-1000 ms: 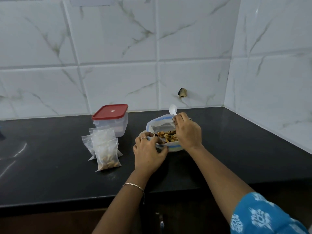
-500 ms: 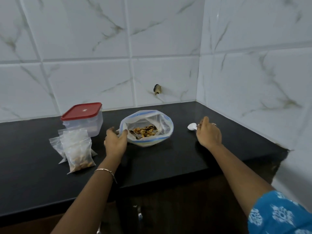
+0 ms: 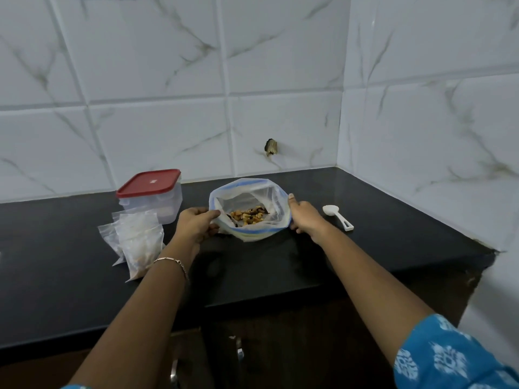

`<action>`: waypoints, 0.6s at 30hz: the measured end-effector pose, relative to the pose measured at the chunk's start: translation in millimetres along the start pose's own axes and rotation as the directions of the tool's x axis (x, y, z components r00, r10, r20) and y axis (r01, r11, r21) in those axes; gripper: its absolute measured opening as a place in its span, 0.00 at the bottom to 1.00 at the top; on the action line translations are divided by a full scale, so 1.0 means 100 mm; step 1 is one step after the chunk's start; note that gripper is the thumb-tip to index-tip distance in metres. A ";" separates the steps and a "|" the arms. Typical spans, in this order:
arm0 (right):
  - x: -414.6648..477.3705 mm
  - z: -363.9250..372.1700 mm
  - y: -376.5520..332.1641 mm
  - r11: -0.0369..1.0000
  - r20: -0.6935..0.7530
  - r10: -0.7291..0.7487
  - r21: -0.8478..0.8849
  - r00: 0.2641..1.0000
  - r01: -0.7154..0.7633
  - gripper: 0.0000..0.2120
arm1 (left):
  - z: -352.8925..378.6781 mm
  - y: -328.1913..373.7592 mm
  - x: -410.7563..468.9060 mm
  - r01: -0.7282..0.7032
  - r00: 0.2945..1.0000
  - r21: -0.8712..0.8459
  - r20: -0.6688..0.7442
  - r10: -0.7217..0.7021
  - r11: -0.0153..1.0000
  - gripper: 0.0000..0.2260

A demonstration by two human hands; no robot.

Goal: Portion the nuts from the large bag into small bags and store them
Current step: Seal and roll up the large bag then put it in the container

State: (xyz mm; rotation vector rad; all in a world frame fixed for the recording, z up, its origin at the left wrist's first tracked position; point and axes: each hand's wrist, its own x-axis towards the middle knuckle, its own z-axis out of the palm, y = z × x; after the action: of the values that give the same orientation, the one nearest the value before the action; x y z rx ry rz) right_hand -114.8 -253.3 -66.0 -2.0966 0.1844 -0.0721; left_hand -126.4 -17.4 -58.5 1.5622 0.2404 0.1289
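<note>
The large clear bag [image 3: 247,197] with a blue zip rim stands open on the black counter [image 3: 280,265], with mixed nuts [image 3: 248,215] at its bottom. My left hand [image 3: 195,226] grips the bag's left rim. My right hand [image 3: 304,216] grips the right rim, thumb on top. A white plastic spoon [image 3: 337,216] lies on the counter just right of my right hand. Small clear bags [image 3: 134,240] holding nuts lie to the left of my left wrist.
A clear box with a red lid [image 3: 150,193] stands behind the small bags near the tiled wall. The counter ends in a corner at the right, with a front edge [image 3: 280,304] above dark cabinet doors.
My right hand has let go of the spoon on the counter and moved left to take the bag's right rim. My left hand stays on the left rim.
</note>
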 end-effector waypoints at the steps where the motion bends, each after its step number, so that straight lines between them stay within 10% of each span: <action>1: 0.00 0.01 -0.03 0.981 0.041 0.065 0.179 0.997 -0.072 0.26 | -0.01 0.01 0.00 -0.009 1.000 -0.003 -0.012 0.009 1.000 0.07; 5: -0.05 -0.06 -0.08 0.759 0.243 0.108 0.606 0.964 -0.238 0.18 | -0.06 0.07 0.00 -0.001 1.000 -0.052 -0.012 0.001 0.999 0.04; 18: 0.08 -0.19 -0.51 0.687 0.161 -0.085 0.724 0.983 -0.060 0.08 | -0.22 0.40 0.01 0.192 0.978 -0.414 0.154 -0.139 0.890 0.09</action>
State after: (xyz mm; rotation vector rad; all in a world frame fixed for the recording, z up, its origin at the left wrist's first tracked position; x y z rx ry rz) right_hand -104.5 -245.1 -12.3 -1.2828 0.0143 0.0391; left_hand -128.2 4.6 -18.1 1.1003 0.2311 -0.0471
